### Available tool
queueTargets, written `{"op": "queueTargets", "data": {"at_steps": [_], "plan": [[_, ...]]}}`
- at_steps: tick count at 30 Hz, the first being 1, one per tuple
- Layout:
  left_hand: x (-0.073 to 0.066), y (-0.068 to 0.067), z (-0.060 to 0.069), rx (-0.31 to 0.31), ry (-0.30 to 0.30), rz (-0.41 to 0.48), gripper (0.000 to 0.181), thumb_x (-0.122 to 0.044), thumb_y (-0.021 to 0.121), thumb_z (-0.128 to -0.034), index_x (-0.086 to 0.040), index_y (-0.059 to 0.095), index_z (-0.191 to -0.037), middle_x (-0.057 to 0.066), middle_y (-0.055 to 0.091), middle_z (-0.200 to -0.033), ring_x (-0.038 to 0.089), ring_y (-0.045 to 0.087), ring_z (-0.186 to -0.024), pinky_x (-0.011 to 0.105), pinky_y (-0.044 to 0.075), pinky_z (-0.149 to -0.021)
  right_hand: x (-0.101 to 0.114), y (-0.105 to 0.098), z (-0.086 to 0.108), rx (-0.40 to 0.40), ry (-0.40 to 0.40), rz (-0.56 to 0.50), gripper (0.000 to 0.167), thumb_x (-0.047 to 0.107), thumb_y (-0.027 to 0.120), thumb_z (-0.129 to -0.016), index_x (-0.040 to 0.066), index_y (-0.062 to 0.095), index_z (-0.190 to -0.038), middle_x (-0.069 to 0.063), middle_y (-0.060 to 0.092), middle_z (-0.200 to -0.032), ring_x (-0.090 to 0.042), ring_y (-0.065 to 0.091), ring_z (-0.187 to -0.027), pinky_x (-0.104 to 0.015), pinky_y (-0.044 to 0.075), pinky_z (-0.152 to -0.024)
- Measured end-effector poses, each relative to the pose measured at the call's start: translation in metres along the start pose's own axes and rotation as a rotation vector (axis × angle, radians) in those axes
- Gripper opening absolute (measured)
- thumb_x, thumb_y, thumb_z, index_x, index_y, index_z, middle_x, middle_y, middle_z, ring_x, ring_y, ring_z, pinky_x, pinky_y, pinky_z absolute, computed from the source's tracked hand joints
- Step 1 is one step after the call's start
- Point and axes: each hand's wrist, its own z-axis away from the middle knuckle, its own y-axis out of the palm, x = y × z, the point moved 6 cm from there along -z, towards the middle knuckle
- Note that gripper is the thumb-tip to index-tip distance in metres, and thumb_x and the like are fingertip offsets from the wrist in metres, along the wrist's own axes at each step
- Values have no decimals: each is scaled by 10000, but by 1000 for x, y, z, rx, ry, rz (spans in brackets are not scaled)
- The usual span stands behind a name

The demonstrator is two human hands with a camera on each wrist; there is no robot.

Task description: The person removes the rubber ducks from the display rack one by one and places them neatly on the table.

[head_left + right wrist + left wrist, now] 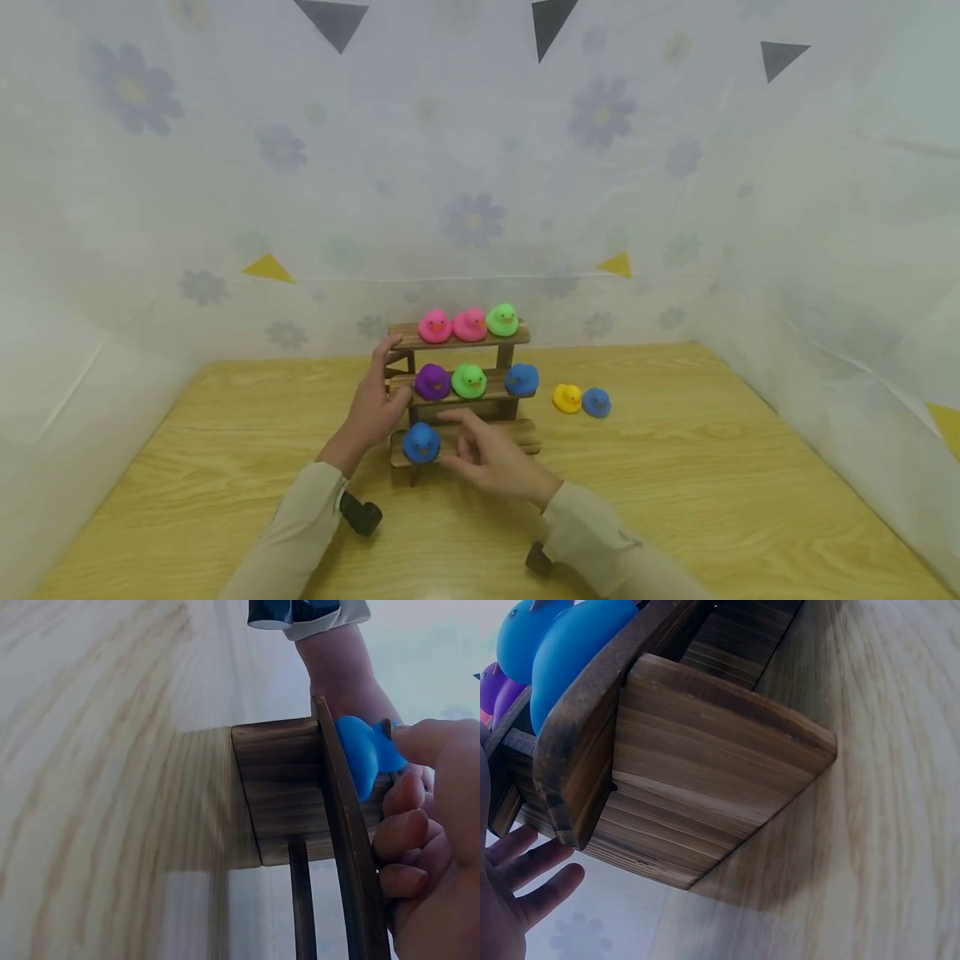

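Observation:
A three-tier wooden stand (pixel 480 446) holds rubber ducks. Pink ducks (pixel 435 327) and a green duck (pixel 502 321) sit on its top tier. The middle tier bears a purple duck (pixel 432 382), a green duck (pixel 469 381) and a blue duck (pixel 522 380). On the bottom tier's left end is another blue duck (pixel 422 443). My left hand (pixel 378 404) touches the stand's left side, fingers extended and thumb apart. Beside the bottom duck, my right hand (pixel 491 458) has index finger and thumb spread, other fingers curled; in the right wrist view its thumb (pixel 427 741) overlaps the duck's head.
To the right of the stand, a yellow duck (pixel 567 398) and a blue duck (pixel 597 402) are on the wooden table (pixel 675 483). A white flowered sheet (pixel 480 150) with dark and yellow triangles hangs behind and at the sides.

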Motion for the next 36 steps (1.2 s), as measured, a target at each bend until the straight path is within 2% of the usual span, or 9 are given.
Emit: {"op": "queueTargets", "data": {"at_steps": [8,16,21,24,30,36], "plan": [[-1,-1,0,-4,21,-9,701,-4,518,-855,-185,251,-1478,211,493,-1387,399,540,-1155,242,418,-528,1,11,-11,-33,60,10,515,208,666,-910,108,443,-1363,91,439,-602,27,370,-506,-148,341,-507],[0,-2,1,-14,26,-16,681,-15,529,-880,-189,254,-1478,213,500,-1381,400,538,-1171,268,471,-600,3,17,-16,-97,55,91,449,251,686,-894,105,523,-1286,100,443,-563,46,359,-481,-141,326,-483],[-2,0,0,-10,38,-14,625,-27,487,-927,-188,248,-1481,213,489,-1389,394,540,-1179,257,448,-536,0,17,-16,-110,75,118,371,264,668,-908,148,561,-1244,121,427,-563,42,357,-478,-137,310,-479],[-2,1,0,-14,48,-13,595,-27,467,-947,-184,250,-1478,221,484,-1390,416,556,-1156,249,431,-497,0,17,-15,-116,78,115,350,269,659,-915,159,570,-1234,119,431,-566,40,361,-482,-140,312,-481],[-3,1,0,-18,52,-10,571,-25,459,-964,-177,252,-1474,236,484,-1383,426,591,-1096,260,480,-556,0,16,-13,-124,73,103,335,234,666,-910,159,572,-1223,118,436,-578,39,366,-491,-138,315,-488],[-3,1,0,-23,64,-10,559,-30,461,-970,-167,255,-1471,242,491,-1373,437,578,-1107,260,469,-552,-2,13,-9,-132,67,81,336,220,671,-903,152,577,-1218,115,427,-589,40,359,-502,-140,314,-491]]}}
